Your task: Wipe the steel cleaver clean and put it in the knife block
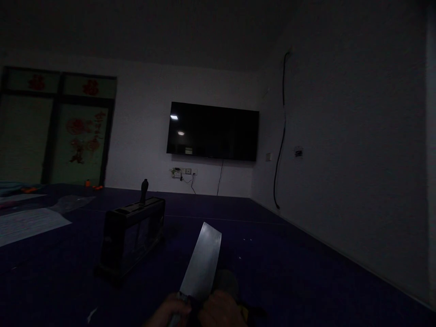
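A cleaver with a broad grey blade points up and away from me at the bottom middle of the head view. My left hand is wrapped round its handle. Just right of the blade's lower end, my right hand is closed. Beside and behind that hand shows a dark grey rounded thing, with a bit of yellow at the lower right; its kind is too dark to tell. A black knife block stands to the left, with one dark handle sticking up from its top.
Printed paper and a clear plastic bag lie on the dark blue surface at left. Small orange things are farther back. A television hangs on the far wall; a black cable runs down the right wall.
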{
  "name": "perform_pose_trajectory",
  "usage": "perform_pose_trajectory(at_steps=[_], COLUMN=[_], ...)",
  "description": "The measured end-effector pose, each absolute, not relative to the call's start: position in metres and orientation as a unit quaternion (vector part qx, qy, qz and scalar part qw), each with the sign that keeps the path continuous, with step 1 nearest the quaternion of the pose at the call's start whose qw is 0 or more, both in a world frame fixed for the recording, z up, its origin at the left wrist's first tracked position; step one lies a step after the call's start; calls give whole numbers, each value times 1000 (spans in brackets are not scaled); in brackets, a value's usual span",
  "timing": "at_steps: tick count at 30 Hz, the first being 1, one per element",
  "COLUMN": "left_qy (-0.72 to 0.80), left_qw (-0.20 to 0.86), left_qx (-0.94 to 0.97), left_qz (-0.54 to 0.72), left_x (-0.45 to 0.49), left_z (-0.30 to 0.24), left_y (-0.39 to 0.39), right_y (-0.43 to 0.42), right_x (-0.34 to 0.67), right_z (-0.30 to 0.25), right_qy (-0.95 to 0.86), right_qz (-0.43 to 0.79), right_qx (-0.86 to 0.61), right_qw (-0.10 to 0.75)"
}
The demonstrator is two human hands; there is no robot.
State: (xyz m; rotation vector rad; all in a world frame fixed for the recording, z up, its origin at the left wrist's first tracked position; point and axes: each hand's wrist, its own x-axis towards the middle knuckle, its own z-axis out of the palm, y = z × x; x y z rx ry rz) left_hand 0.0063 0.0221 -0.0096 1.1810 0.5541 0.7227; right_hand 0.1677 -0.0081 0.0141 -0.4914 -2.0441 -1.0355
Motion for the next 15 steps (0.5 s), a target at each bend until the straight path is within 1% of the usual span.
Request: perform_pose_trajectory(at_steps=[4,10,13,15], left_qy=[264,273,292,310], left_qw=[697,684,672,632], left_qx=[556,547,552,583], left_qz=[368,397,398,406], left_x=[3,-9,-14,-19], left_z=[-2,20,44,71], left_y=[17,-6,-24,-39], right_y=[-3,-4,-10,-16], right_x=[172,186,186,185], right_z=[12,21,24,26], right_qy=[-794,-793,-792,-793], right_qz=[-399,-378,-364,-349], right_qx=[-216,-226,-246,-258], right_qw=[405,421,424,427])
